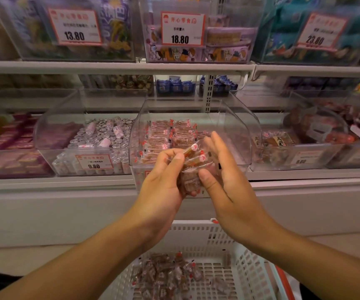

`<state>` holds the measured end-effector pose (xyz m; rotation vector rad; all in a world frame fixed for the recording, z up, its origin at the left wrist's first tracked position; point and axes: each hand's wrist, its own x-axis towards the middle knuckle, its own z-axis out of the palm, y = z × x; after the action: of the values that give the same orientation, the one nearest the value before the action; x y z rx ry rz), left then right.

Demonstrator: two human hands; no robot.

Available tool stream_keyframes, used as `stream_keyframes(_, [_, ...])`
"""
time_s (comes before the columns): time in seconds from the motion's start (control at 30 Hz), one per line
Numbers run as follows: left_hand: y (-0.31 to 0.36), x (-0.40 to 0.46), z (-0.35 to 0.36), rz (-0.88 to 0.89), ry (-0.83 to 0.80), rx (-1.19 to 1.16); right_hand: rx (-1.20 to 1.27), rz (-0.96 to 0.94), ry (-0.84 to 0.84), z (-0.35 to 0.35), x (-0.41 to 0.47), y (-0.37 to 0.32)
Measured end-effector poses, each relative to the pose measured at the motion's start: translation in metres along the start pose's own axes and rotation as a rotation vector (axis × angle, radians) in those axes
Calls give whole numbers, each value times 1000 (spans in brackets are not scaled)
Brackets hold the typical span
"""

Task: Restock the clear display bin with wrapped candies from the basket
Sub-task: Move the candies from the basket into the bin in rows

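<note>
the left hand (pixel 163 176) curls around a loose bunch of wrapped candies (pixel 193 167) while the right hand (pixel 222 169) props them with straight fingers before the clear display bin (pixel 235 126), so slippery wrappers could spill beside the basket (pixel 246 267).

price tags (pixel 182 28) front upper snack bins; silver candy rolls (pixel 104 135) fill the neighbouring bin.

The wrapped candies (pixel 193 162) in my two-handed grip are brown in clear film with red-and-white marks, like those in the white lattice basket (pixel 248 263) below the clear display bin (pixel 239 135), whose left neighbour holds silvery-pink rolls (pixel 103 135).
</note>
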<state>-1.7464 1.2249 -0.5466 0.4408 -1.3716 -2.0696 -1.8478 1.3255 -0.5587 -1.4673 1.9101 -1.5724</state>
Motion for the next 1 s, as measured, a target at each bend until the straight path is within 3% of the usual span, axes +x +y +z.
stream_keyframes(0.4, [10, -1, -3, -152, -74, 35, -97, -75, 89, 9, -3, -1])
stream_keyframes(0.53, [9, -2, -3, -51, 27, 75, -128, -116, 61, 1, 3, -10])
stream_keyframes(0.63, [12, -3, -2, 46, 68, 229, -281, -206, -19, -16, 12, -19])
stream_keyframes(0.8, [26, -1, 1, 70, -73, 418, -383, -190, -281, -37, 37, -36])
stream_keyframes(0.87, [38, 4, -3, 165, -65, 580, -344, -112, -333, -43, 55, -40])
stream_keyframes(1.0, [63, 23, -39, 645, 139, 1148, -389, 58, -236, -55, 115, -28])
